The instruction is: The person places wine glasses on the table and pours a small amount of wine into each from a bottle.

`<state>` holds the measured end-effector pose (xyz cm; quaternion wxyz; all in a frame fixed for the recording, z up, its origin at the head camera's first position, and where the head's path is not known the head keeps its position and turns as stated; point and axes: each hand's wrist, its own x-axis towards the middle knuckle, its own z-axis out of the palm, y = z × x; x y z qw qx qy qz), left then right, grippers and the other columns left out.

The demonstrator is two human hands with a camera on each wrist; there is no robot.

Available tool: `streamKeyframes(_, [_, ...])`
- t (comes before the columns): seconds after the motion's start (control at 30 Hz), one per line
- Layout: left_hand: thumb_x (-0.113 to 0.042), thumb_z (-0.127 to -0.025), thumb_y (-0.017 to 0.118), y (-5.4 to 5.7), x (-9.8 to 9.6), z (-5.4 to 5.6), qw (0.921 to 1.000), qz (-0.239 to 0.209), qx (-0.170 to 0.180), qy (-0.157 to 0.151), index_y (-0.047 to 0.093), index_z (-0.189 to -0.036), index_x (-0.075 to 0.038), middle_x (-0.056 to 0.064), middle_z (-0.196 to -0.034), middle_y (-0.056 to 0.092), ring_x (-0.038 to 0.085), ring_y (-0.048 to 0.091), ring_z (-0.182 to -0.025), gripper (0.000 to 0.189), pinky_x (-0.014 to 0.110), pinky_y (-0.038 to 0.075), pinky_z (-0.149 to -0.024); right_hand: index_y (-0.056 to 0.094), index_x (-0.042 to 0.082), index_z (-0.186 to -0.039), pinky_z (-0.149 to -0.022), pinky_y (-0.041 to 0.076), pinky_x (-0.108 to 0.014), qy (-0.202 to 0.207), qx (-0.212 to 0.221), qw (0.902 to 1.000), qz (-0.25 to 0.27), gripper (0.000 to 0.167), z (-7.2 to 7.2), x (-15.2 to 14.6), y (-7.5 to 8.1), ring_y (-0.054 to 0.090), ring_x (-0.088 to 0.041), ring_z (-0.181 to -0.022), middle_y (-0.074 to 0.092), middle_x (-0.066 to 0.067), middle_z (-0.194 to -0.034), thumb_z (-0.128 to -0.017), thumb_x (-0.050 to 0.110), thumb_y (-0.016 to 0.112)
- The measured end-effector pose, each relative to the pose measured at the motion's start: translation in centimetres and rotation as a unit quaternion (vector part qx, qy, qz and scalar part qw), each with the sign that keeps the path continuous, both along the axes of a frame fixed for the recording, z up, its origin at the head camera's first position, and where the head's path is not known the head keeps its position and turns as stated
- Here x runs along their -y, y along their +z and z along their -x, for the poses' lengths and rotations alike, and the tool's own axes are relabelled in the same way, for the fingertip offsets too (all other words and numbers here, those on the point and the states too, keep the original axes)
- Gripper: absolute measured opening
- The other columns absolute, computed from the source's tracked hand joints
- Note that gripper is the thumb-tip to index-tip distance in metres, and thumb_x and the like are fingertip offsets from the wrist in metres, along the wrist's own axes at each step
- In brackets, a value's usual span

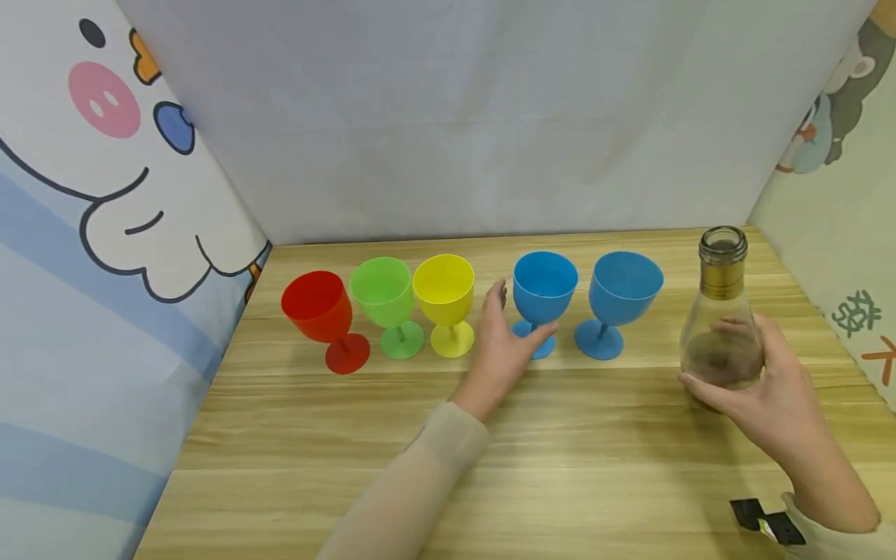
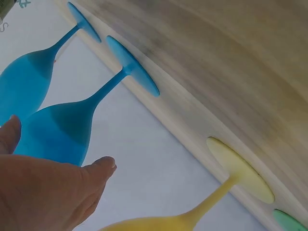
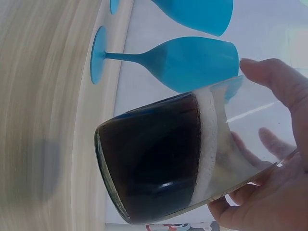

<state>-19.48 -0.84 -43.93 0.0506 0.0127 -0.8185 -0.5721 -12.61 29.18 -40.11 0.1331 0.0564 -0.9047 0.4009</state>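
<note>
My right hand grips a clear glass carafe around its body, the neck pointing up. Dark liquid topped by pale foam fills its lower part, and its base appears raised off the table. Fingers and thumb spread, my left hand is around the near side of a blue goblet; whether it touches the goblet I cannot tell. A second blue goblet stands to the right. Left of the hand are a yellow goblet, a green goblet and a red goblet, all upright.
The goblets stand in a row on a wood-grain table, towards its back edge. A pale cloth wall rises behind them. Printed panels flank the table, one with a cartoon pig nose. Near my right sleeve shows a small black object.
</note>
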Motion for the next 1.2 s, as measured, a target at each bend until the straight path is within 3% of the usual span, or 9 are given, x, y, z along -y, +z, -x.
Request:
streamKeyframes(0.1, [-0.023, -0.085, 0.086, -0.1, 0.4, -0.8, 0.9995, -0.031, 0.0, -0.007, 0.027, -0.158, -0.007, 0.013, -0.159, 0.035, 0.028, 0.034, -0.145, 0.096, 0.041, 0.035, -0.113, 0.043, 0.019, -0.149, -0.097, 0.028, -0.018, 0.003, -0.008, 1.0, 0.003, 0.09, 0.0, 0.1, 0.0, 0.046, -0.017, -0.127, 0.056, 0.01, -0.132, -0.074, 0.009, 0.092])
streamKeyframes(0.27, [-0.016, -0.085, 0.085, -0.2, 1.2, -2.4, 0.9969, -0.077, 0.0, -0.016, 0.031, -0.155, -0.003, 0.017, -0.156, 0.04, 0.027, 0.039, -0.143, 0.089, 0.037, 0.035, -0.112, 0.045, 0.017, -0.147, -0.097, 0.028, -0.017, 0.007, -0.01, 0.9999, 0.008, 0.09, 0.2, 0.2, 0.0, 0.044, -0.009, -0.125, 0.056, 0.009, -0.13, -0.072, 0.006, 0.093])
streamKeyframes(0.43, [-0.015, -0.084, 0.086, -0.3, 1.9, -3.4, 0.9972, -0.071, -0.018, -0.015, 0.036, -0.153, -0.001, 0.016, -0.153, 0.044, 0.027, 0.044, -0.139, 0.087, 0.035, 0.037, -0.111, 0.044, 0.019, -0.148, -0.098, 0.029, -0.021, 0.006, -0.004, 1.0, 0.003, 0.089, 0.2, 0.2, 0.2, 0.045, -0.012, -0.125, 0.056, 0.01, -0.131, -0.074, 0.009, 0.093])
streamKeyframes(0.57, [-0.014, -0.084, 0.087, -0.4, 2.4, -4.0, 0.9979, -0.056, -0.03, -0.017, 0.039, -0.151, -0.002, 0.015, -0.15, 0.047, 0.031, 0.048, -0.136, 0.083, 0.035, 0.041, -0.108, 0.044, 0.02, -0.148, -0.104, 0.03, -0.032, 0.005, -0.002, 1.0, 0.006, 0.089, 0.1, 0.3, 0.2, 0.044, -0.005, -0.123, 0.056, 0.012, -0.132, -0.075, 0.01, 0.092])
streamKeyframes(0.67, [-0.015, -0.084, 0.087, -0.5, 2.8, -4.4, 0.9981, -0.048, -0.035, -0.015, 0.04, -0.151, -0.003, 0.015, -0.148, 0.048, 0.033, 0.051, -0.132, 0.082, 0.035, 0.043, -0.106, 0.043, 0.019, -0.149, -0.105, 0.029, -0.03, 0.005, -0.004, 0.9999, 0.012, 0.09, 0.0, 0.3, 0.2, 0.042, -0.003, -0.123, 0.055, 0.013, -0.131, -0.074, 0.009, 0.092])
streamKeyframes(0.87, [-0.015, -0.083, 0.088, -0.5, 3.4, -5.0, 0.9978, -0.048, -0.043, -0.009, 0.045, -0.147, -0.002, 0.017, -0.141, 0.054, 0.035, 0.056, -0.126, 0.078, 0.037, 0.047, -0.103, 0.042, 0.017, -0.149, -0.111, 0.026, -0.048, 0.011, -0.005, 0.9998, 0.018, 0.09, 0.1, 0.3, -0.1, 0.042, -0.033, -0.131, 0.055, 0.004, -0.134, -0.075, 0.007, 0.091])
streamKeyframes(0.93, [-0.015, -0.083, 0.087, -0.4, 3.6, -5.2, 0.9979, -0.048, -0.045, -0.005, 0.046, -0.145, -0.002, 0.016, -0.139, 0.056, 0.035, 0.057, -0.125, 0.076, 0.037, 0.047, -0.103, 0.042, 0.017, -0.149, -0.11, 0.026, -0.041, 0.012, -0.006, 0.9998, 0.018, 0.089, 0.2, 0.3, -0.1, 0.042, -0.036, -0.131, 0.055, 0.002, -0.135, -0.075, 0.007, 0.091])
streamKeyframes(1.07, [-0.018, -0.084, 0.086, 0.0, 4.0, -5.8, 0.9981, -0.04, -0.046, 0.002, 0.046, -0.145, -0.002, 0.015, -0.138, 0.056, 0.033, 0.058, -0.123, 0.074, 0.038, 0.047, -0.103, 0.043, 0.018, -0.149, -0.099, 0.027, -0.019, 0.011, -0.012, 0.9998, 0.012, 0.089, 0.1, 0.4, -0.2, 0.043, -0.02, -0.129, 0.055, 0.003, -0.134, -0.075, 0.007, 0.091])
streamKeyframes(1.2, [-0.017, -0.085, 0.086, 0.2, 4.6, -6.1, 0.9982, -0.035, -0.049, 0.006, 0.047, -0.144, -0.002, 0.015, -0.136, 0.057, 0.032, 0.059, -0.123, 0.072, 0.037, 0.047, -0.103, 0.043, 0.017, -0.148, -0.095, 0.03, -0.018, 0.012, -0.018, 0.9997, 0.013, 0.09, 0.2, 0.5, -0.2, 0.043, -0.003, -0.122, 0.055, 0.007, -0.133, -0.073, 0.005, 0.092])
